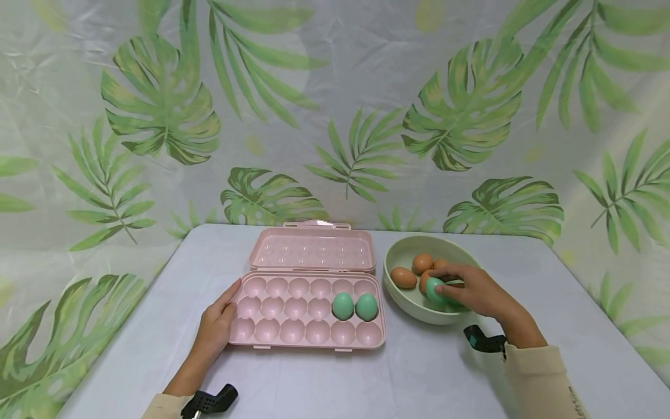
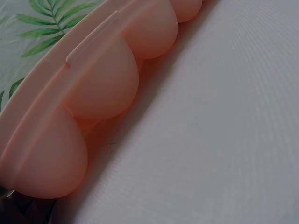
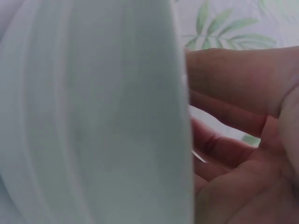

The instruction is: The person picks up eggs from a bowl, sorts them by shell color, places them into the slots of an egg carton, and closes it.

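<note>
Left hand (image 1: 216,326) is lying flat on the white table (image 1: 445,372) with straight, relaxed fingers pressing against the left end of the pink egg tray (image 1: 293,329), holding nothing. Its wrist camera is looking along the underside of that tray (image 2: 107,88), showing rounded pink cups sitting on the table (image 2: 224,140). Moving rightward, the tray's lid (image 1: 312,249) is standing open behind the cups, tilted back toward the leaf-print backdrop (image 1: 335,105). Two green eggs are sitting side by side in the middle row: one (image 1: 342,306) in the fifth cup and one (image 1: 366,307) in the sixth, nearest the right end. Further right, a pale green bowl (image 1: 403,247) is standing just beside the tray, holding several brown eggs (image 1: 403,277). Right hand (image 1: 473,293) is reaching over the bowl's near rim, its fingers curling round a third green egg (image 1: 434,289) inside the bowl, next to the brown ones. From its wrist camera, the bowl's outer wall (image 3: 93,116) is filling the left side and the curled fingers (image 3: 233,112) the right; the egg is hidden there.
</note>
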The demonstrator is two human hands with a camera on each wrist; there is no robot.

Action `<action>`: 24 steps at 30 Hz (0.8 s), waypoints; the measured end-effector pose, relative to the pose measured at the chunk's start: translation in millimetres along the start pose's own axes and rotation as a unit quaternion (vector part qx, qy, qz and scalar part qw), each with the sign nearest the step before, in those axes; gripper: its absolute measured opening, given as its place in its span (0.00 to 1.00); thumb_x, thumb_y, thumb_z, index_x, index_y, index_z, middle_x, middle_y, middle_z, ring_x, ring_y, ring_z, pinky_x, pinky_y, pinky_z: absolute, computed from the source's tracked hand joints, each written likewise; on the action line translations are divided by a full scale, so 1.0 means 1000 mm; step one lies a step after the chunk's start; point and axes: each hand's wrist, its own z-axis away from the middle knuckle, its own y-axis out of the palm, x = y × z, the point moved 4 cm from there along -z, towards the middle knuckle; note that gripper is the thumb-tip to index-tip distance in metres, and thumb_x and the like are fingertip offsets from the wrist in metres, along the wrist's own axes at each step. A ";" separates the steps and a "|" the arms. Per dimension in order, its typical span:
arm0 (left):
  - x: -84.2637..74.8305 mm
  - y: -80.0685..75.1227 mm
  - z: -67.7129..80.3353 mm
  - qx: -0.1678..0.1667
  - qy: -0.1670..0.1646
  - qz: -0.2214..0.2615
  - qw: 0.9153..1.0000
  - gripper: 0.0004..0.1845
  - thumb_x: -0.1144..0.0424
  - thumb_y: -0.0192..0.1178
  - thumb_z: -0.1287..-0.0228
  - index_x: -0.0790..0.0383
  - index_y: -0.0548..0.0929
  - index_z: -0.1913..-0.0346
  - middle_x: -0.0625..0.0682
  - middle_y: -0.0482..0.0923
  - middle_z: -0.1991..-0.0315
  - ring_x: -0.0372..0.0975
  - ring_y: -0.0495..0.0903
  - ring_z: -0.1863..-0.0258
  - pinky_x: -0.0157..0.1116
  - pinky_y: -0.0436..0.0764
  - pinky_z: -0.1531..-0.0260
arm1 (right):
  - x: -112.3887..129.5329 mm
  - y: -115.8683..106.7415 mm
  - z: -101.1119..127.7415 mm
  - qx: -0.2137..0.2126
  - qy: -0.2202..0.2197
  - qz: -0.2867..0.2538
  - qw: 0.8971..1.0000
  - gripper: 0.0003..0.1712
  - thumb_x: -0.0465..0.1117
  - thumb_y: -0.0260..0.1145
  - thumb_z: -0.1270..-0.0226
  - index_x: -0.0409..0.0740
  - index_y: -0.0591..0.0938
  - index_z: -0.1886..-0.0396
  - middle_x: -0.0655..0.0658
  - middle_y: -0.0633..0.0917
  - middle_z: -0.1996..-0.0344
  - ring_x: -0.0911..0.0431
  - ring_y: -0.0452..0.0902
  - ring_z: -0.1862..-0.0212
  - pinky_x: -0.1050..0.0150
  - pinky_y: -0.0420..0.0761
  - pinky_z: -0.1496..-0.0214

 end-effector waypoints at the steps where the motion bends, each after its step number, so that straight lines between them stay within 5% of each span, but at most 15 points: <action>1: 0.000 0.000 0.000 0.000 -0.001 0.000 1.000 0.26 0.70 0.42 0.29 0.64 0.65 0.29 0.56 0.62 0.29 0.48 0.58 0.28 0.47 0.57 0.32 | 0.001 0.000 -0.001 -0.003 -0.002 -0.001 1.000 0.20 0.46 0.65 0.33 0.42 0.80 0.45 0.44 0.82 0.50 0.46 0.78 0.46 0.49 0.77 0.45; 14: 0.001 0.000 0.000 -0.001 -0.004 0.002 1.000 0.26 0.70 0.42 0.29 0.63 0.66 0.29 0.56 0.63 0.30 0.48 0.58 0.29 0.47 0.57 0.31 | 0.010 0.003 -0.005 -0.028 0.022 -0.061 0.998 0.26 0.48 0.62 0.31 0.38 0.76 0.40 0.39 0.79 0.43 0.42 0.76 0.42 0.46 0.75 0.42; 24: 0.000 0.000 0.000 -0.004 0.004 0.006 1.000 0.26 0.70 0.42 0.29 0.63 0.66 0.29 0.56 0.63 0.30 0.48 0.58 0.29 0.47 0.57 0.32 | 0.020 0.006 -0.010 -0.070 -0.002 -0.113 0.991 0.24 0.46 0.63 0.32 0.38 0.77 0.41 0.44 0.80 0.45 0.48 0.78 0.44 0.72 0.76 0.46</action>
